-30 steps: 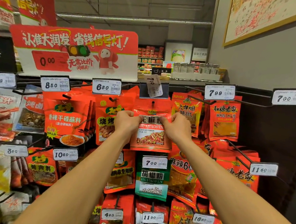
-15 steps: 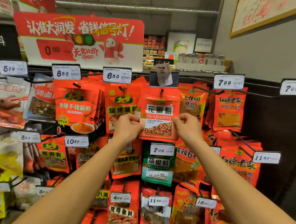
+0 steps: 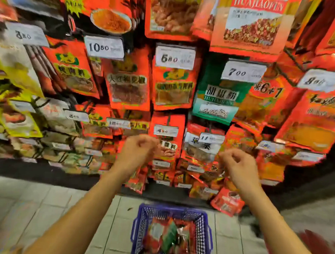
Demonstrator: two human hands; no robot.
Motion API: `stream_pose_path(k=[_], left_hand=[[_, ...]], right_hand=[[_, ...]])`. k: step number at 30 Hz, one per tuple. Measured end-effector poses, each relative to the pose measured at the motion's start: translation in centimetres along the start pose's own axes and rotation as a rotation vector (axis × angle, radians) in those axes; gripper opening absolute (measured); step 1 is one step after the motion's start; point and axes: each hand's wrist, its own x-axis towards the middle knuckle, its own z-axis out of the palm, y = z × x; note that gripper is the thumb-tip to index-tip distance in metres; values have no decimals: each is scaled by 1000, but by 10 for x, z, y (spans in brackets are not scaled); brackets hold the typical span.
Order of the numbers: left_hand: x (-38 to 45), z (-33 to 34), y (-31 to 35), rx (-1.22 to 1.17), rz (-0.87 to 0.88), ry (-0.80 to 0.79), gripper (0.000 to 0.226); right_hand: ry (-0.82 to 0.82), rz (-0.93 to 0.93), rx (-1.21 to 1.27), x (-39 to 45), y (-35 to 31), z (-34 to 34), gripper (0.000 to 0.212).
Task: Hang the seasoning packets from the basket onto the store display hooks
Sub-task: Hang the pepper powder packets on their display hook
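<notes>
Two bare hands, left hand [image 3: 136, 150] and right hand [image 3: 237, 163], hang in front of the packed display wall [image 3: 173, 83], fingers loosely curled and holding nothing, while the remaining seasoning packets [image 3: 169, 238] lie heaped in the blue basket [image 3: 139, 224] on the tiled floor [image 3: 28, 206] below; the risk ahead is judged to be snagging neighbouring packets or a price tag [image 3: 244, 71] when threading the next packet onto a crowded hook
</notes>
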Motion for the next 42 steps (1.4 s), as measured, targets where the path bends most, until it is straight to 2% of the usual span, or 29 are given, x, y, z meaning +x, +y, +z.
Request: stream_pose_path(k=[6,11,14,16,21,22,24,25,27,30,32,33,35,38,40,42], left_hand=[[-31,8,-191,-64,-546,80,23],[-61,25,-340,-145,-922,126,20],[-67,38,-425,-156,-1044,191,11],[-64,49,-480,-125,-1077,212,8],[-51,76,-609,-77,-1109,193,9],[-48,80,-632,-66,-1112,184,12],[-43,88,-675,-78,-1121,168,20],[-40,91,-695,-97,-1124,163,25],[-36,96,-728,-124,-1123,156,30],[-26,103,-768,-49,-1086,106,19],[-20,108,-791,-24,-1060,69,12],[-19,111,-802,-18,-1053,58,16],[-20,115,-819,16,-1046,45,25],[-20,118,-831,47,-1068,39,32],[-19,117,-834,48,-1086,30,29],[-18,116,-835,112,-1078,-21,22]], right_hand=[[-405,371,-269,-58,161,98,41],[-645,533,-493,-108,293,176,28],[-822,600,-531,-138,374,216,22],[-923,509,-639,-151,430,246,20],[-1150,242,-934,-172,562,312,36],[-1210,187,-975,-173,583,324,34],[-1268,123,-1051,-172,618,349,12],[-1260,89,-1072,-171,636,362,16],[-1295,-13,-1125,-169,671,391,38],[-1283,-257,-1250,-159,718,442,67],[-1278,-366,-1232,-149,744,477,84],[-1284,-403,-1213,-145,757,492,87],[-1310,-422,-1197,-143,781,510,84],[-1271,-460,-1181,-145,797,507,64],[-1219,-503,-1157,-143,788,494,54],[-1169,-406,-994,-142,774,481,46]])
